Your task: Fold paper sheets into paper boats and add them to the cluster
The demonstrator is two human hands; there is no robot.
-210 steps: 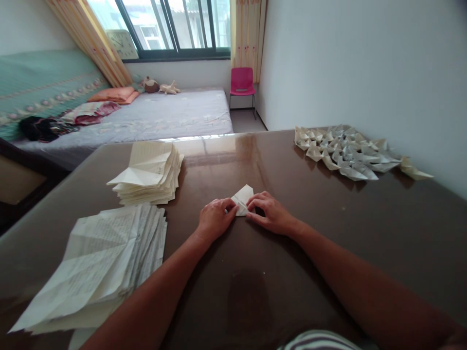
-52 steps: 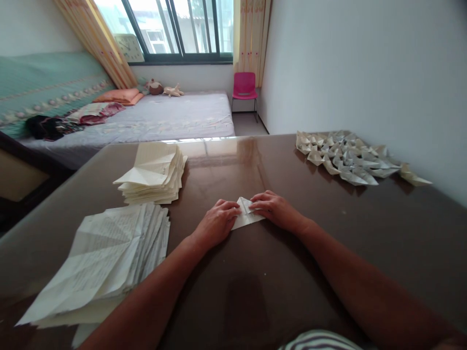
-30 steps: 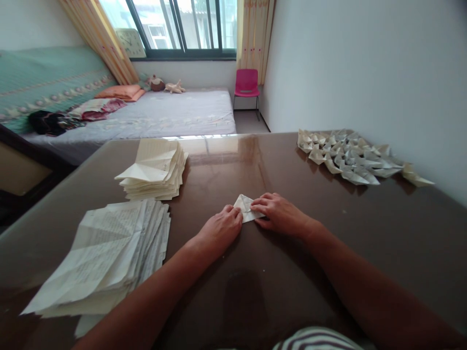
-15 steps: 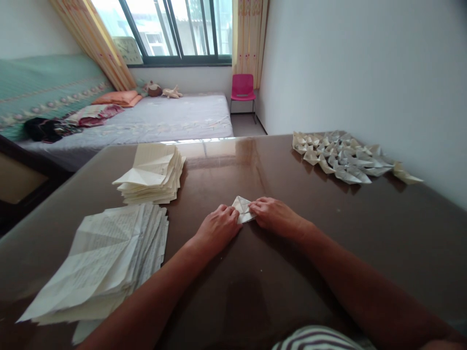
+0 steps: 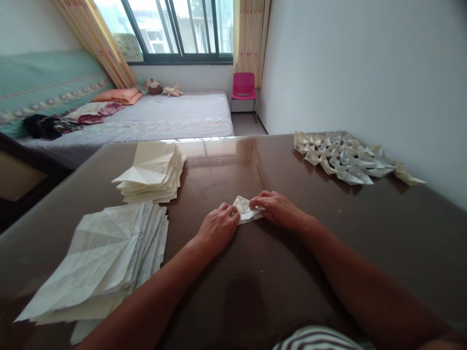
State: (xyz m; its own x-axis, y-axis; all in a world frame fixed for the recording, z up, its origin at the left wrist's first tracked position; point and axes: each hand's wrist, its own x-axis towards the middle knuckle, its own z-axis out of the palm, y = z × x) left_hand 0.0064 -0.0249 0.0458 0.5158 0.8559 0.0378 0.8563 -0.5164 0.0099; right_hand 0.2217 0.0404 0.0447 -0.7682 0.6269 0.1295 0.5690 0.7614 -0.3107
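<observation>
A small piece of folded paper [image 5: 245, 212] lies on the brown table in front of me, between my hands. My left hand [image 5: 220, 222] grips its left corner, fingers bent and pressed together. From the right, my right hand [image 5: 276, 208] pinches the paper's upper right part; a pointed flap sticks out below those fingers. Part of the paper is covered by the fingertips of both hands.
Two stacks of creased sheets are on the left, a cream stack [image 5: 151, 175] and a nearer written-on stack [image 5: 109, 253]. Several folded paper boats [image 5: 350, 158] sit at the far right by the wall. Beyond the brown table [image 5: 226, 160] are a bed [image 5: 193, 114] and a pink chair [image 5: 243, 86].
My right hand has shifted slightly right and up, and the right side of the folded paper has opened out into a wider flap. The left hand has barely moved.
</observation>
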